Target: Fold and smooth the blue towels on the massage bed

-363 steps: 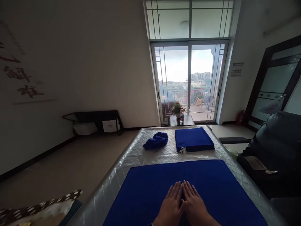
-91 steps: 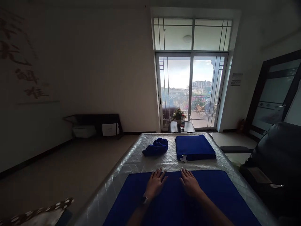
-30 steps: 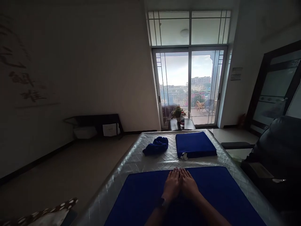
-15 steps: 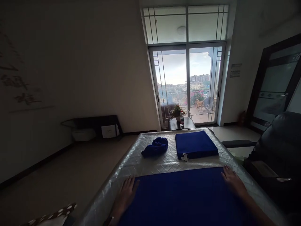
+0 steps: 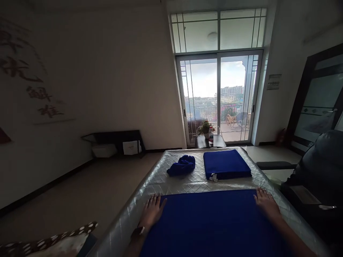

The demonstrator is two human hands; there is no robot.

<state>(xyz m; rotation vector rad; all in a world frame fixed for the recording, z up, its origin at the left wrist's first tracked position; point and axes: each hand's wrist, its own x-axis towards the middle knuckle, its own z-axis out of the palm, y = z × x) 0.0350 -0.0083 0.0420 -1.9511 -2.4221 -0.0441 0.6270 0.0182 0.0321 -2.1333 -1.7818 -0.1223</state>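
A dark blue cloth (image 5: 209,225) lies spread flat over the near part of a silvery quilted table cover (image 5: 158,182). My left hand (image 5: 152,210) rests palm down at its far left corner, fingers stretched forward and thumb on the cloth. At the far right corner my right hand (image 5: 267,203) also lies flat, fingers extended. Neither hand grips anything. Beyond the cloth sit a crumpled blue cloth (image 5: 182,165) on the left and a neatly folded stack of blue cloth (image 5: 226,164) with white tags on the right.
A black chair (image 5: 318,167) stands close on the right. Past the table's far end is a small dark table (image 5: 199,142) with a potted plant (image 5: 205,127) and a bottle (image 5: 210,135), before a glass sliding door (image 5: 198,85). A polka-dot fabric (image 5: 61,237) shows at lower left.
The view has turned slightly left, so everything sits a little further right. Both hands stay flat at the cloth's far corners; the cloths look unchanged.
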